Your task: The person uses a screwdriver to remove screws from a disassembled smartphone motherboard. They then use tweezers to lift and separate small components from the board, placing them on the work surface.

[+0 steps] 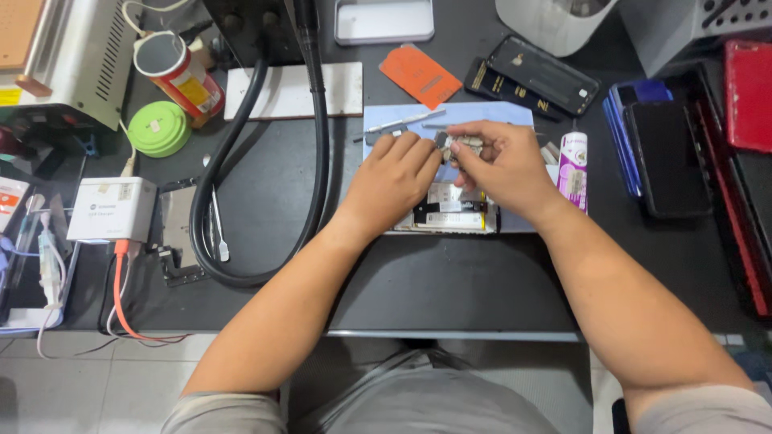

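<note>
Both hands meet over an opened phone [450, 210] lying on a pale blue mat [386, 120] at the counter's centre. Right hand [503, 165] pinches a small metallic part [462, 146]; left hand [392, 181], knuckles curled, presses beside it. Forearms converge from near.

Even, fairly bright light falls from above onto the dark bench [450, 281], which takes it with a dull sheen and no hard glare. Shadows are soft and short: a faint one lies under the left hand [392, 181] and right hand [500, 165], and a deeper one sits below the bench edge, toward the lap. The white tray [383, 20] beyond the hands looks slightly washed out. Focus is good around the hands, though the small part pinched between the fingertips is too fine to resolve. Far to either side of the hands, straight edges bow and detail softens, a wide-lens stretch.
</note>
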